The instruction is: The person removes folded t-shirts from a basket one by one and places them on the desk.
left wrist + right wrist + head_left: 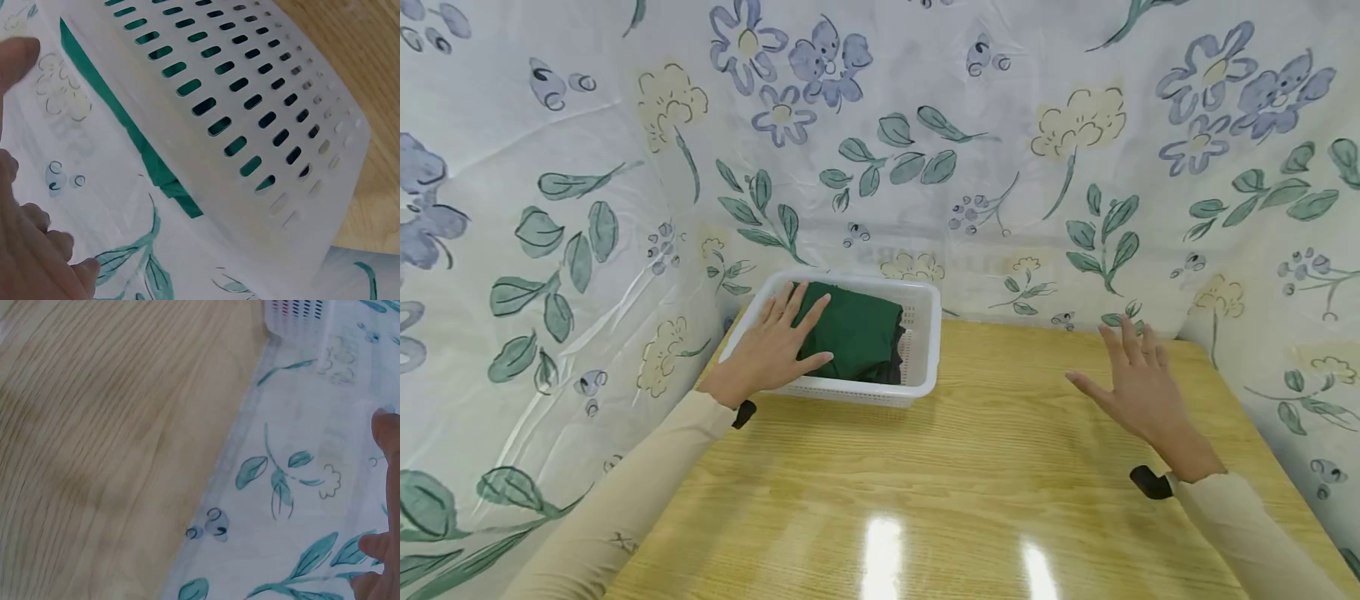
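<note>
Sitting at the table's [985,458] far-left corner: perforated white plastic basket [933,333], folded green cloth [861,333] inside. Left hand [767,348] spread over cloth, right hand [1144,400] splayed near far-right corner, both empty. Only left-wrist view shows green through oval slots [235,146].

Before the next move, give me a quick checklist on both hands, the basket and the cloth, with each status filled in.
1. Green cloth inside the white basket: ok, it lies within the rim.
2. Left hand free: ok, fingers spread above the basket, gripping nothing.
3. Right hand free and apart from the basket: ok, open over the right side of the table.
4. Basket base fully on the table: cannot tell, the left hand hides part of that side.
5. Dark material uncovered: not ok, only an edge shows beside the green cloth.
</note>
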Tool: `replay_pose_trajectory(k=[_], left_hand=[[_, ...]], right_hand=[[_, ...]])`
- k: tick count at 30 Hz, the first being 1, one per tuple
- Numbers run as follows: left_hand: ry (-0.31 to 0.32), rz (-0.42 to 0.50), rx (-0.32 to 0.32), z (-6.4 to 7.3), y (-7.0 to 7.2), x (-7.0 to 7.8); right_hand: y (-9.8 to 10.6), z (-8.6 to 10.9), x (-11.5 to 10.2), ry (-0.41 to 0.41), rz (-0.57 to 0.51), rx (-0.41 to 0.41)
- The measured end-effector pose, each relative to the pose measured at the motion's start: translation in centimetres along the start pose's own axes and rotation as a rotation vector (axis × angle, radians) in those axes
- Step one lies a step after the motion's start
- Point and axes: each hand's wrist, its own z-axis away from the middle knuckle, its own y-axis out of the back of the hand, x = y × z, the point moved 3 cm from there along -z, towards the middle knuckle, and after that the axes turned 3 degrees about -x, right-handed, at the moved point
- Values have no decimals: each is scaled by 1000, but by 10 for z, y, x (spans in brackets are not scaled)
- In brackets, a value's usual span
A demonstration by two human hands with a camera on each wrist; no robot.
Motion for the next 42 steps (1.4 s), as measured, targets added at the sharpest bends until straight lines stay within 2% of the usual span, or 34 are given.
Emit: replay_pose_trajectory(k=[7,12,21,26,33,38,42], left_hand=[[4,86,16,1,-5,-9],[39,168,37,0,-2,-11],[63,291,52,-15,5,-12],[118,380,39,-21,4,-20],[237,464,29,-23,-1,-41],[275,541,8,-26,-1,-52],[297,566,-24,-27,-2,-57]], right_hand=[[-7,-13,-24,51,-39,30],[-13,-19,-37,64,-45,26],[-28,-32,-54,77,-115,15],[-36,-42,-68,77,-168,3],[-44,-60,-98,68,-308,1],[-49,-75,-121,84,-398,2],[-51,-83,-138,100,-441,1]])
